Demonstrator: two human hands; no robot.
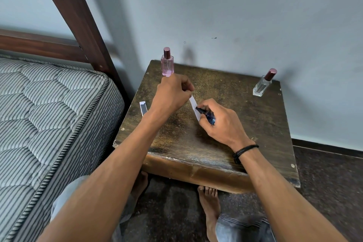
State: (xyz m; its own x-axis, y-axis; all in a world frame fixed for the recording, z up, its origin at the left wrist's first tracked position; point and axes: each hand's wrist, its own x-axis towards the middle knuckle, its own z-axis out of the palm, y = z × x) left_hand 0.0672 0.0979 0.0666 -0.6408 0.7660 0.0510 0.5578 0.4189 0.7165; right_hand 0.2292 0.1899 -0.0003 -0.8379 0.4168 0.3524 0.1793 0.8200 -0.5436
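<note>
Head view: a pink glass bottle with a maroon cap stands at the back left of the scuffed wooden worktop; a clear faceted bottle stands back right, its fill hard to judge; over the middle, the left hand pinches the top of a white paper strip; the right hand grips a small dark blue bottle, nozzle at the strip, body mostly hidden by fingers.
</note>
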